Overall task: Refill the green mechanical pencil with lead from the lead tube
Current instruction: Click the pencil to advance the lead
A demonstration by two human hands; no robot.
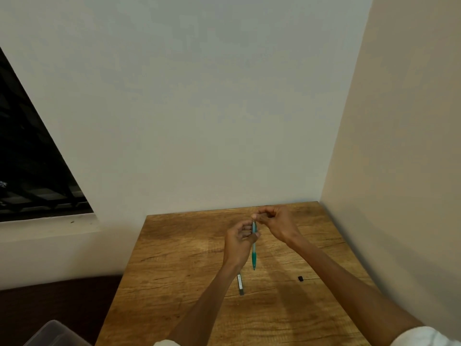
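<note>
My left hand [240,242] grips green pencil [254,248] upright above table [174,258], tip down. My right hand [275,222] pinches at pencil top; what it pinches, can't tell. Lead tube [240,284] flat on table at 6 o'clock of pencil, my left wrist partly over it. Small black cap [300,278] at 4 o'clock. Clear bin [53,333] off table, 8 o'clock.

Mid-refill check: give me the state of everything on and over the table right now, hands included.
Green mechanical pencil: held upright above the table, tip down.
Left hand: grips the pencil's barrel.
Right hand: fingertips pinched together at the pencil's top end.
Lead tube: lying flat on the table, untouched.
Small black piece: lying on the table, apart.
</note>
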